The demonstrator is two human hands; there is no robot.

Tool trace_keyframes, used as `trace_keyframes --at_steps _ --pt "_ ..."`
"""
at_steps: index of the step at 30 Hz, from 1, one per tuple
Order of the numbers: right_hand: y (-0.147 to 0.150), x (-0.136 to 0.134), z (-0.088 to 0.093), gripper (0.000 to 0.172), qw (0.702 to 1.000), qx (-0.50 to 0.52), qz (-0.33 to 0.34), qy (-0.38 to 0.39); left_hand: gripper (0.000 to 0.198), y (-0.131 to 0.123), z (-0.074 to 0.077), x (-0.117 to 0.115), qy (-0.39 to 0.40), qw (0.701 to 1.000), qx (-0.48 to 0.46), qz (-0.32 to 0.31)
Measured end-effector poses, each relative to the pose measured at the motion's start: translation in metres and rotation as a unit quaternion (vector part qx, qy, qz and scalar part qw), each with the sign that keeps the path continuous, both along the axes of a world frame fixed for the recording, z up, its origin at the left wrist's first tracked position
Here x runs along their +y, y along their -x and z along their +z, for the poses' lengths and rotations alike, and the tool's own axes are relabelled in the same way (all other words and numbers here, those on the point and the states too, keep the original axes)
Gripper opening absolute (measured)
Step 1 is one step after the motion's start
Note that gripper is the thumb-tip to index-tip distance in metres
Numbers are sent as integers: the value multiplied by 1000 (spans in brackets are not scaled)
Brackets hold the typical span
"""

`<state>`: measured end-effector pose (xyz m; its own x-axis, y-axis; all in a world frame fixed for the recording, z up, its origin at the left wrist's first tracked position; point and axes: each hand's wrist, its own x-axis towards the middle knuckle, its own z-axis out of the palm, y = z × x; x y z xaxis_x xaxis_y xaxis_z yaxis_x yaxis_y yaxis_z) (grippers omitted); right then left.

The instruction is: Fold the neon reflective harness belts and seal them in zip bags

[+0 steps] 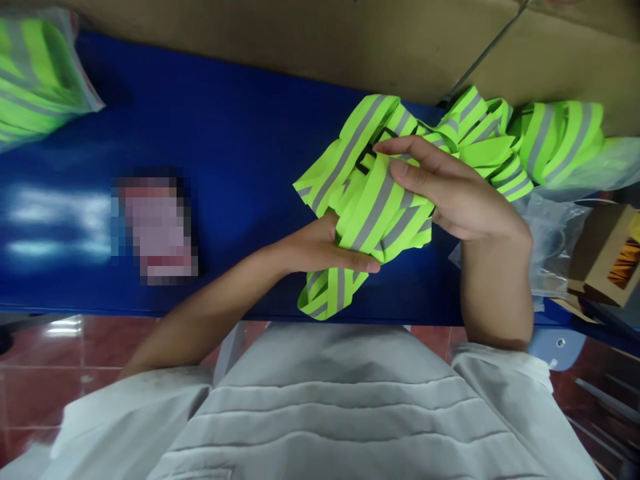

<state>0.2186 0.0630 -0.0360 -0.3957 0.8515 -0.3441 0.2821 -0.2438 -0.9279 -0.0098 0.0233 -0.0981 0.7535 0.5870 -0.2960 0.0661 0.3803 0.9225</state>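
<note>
The blue desk (240, 133) spreads across the view, with brown cardboard boxes (250, 33) along its far edge from 11 to 2 o'clock. Just off the middle, towards 2 o'clock, is a bundle of straps (367, 220), neon yellow-green with grey stripes, held over the desk. At 2 o'clock loose straps (485, 150) lie heaped just beyond it; at 10 o'clock more sit in a plastic bag (90, 87).

The left hand (313, 250) is wrapped round the bundle's near side, thumb across the top, with a loop hanging below at 6 o'clock. The right hand (445, 190) is curled over the far side, thumb and forefinger close together upon the layers. To handle this well, I would let the left hand bear the stack firmly but without crushing it, while the right evens the bands so that their edges line up. The hanging loop seems likeliest to twist or snag, so it wants gathering in flat.

At 3 o'clock stands a small carton (600, 247), clear plastic (547, 247) beside it. Smallest is a black buckle (364, 159) near the right fingertips, best left untangled.
</note>
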Motion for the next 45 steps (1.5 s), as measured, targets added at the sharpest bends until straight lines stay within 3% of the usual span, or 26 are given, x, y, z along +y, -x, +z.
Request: trace_keyframes --at_steps 4,7,11,15,18,20,26,29,35,41,45 --pt "7 -1 1 51 998 18 28 47 39 3 6 -3 -59 998 -26 4" --pt "8 -2 3 41 997 -37 16 -73 38 1 6 -5 -78 996 -26 43" --pt "2 -6 15 24 963 -116 23 -240 43 -4 1 -5 -90 993 -22 78" --pt "0 -16 26 47 916 -201 156 -310 42 -3 0 -5 -87 994 -16 70" --pt "4 -25 23 88 895 -249 211 -305 37 -2 0 -7 -108 994 10 30" --pt "7 -30 18 94 888 -275 210 -302 38 -3 -1 -10 -129 991 30 22" --pt "8 -36 9 96 872 -311 232 -298 38 -11 -1 -16 -126 991 43 6" --pt "7 -36 10 87 869 -318 237 -295 36 -11 0 -15 -134 990 40 3" --pt "-1 -24 14 77 893 -256 247 -274 41 -5 3 -7 -109 993 36 -6" --pt "-7 -11 11 80 920 -173 266 -229 34 -4 3 -3 -28 996 2 -80" --pt "-14 -3 11 69 931 -137 282 -189 28 -4 0 -3 -22 994 -4 -110"
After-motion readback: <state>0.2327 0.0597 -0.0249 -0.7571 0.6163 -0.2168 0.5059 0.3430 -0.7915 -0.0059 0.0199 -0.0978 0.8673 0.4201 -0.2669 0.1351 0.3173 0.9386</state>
